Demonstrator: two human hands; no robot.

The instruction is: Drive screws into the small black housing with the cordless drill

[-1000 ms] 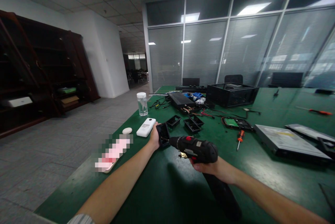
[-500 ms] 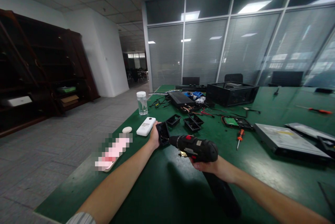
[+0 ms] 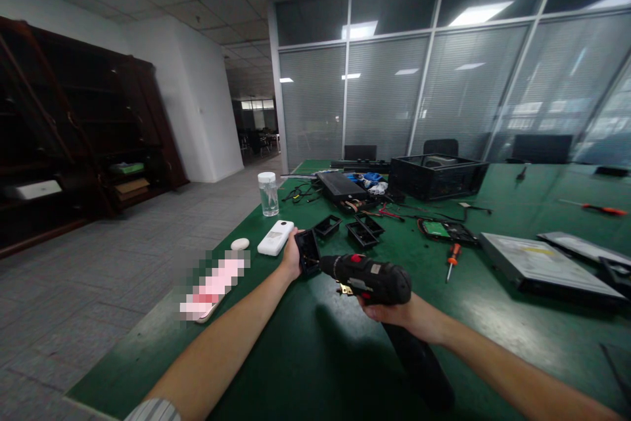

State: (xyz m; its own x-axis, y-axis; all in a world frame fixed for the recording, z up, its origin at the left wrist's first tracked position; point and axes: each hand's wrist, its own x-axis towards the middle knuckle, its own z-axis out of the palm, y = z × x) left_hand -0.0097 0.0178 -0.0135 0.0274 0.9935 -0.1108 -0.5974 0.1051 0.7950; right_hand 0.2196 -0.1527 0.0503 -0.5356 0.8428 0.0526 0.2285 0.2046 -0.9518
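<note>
Green table (image 3: 493, 322), hands, drill (image 3: 367, 276): unchanged.

Dim room, ceiling panels (image 3: 476, 15) glaring, edges warped.

Both arms stretched forward, hands meeting at centre.
Left hand (image 3: 292, 257) clasped, thumb uppermost, forearm bare with sleeve cuff at the elbow; right hand (image 3: 401, 316) curled tight, wrist bent inward.

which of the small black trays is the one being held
The black tray nearest the camera, tipped up on edge in the left hand with the drill nose at it. The other two trays lie flat farther back, untouched.
</note>
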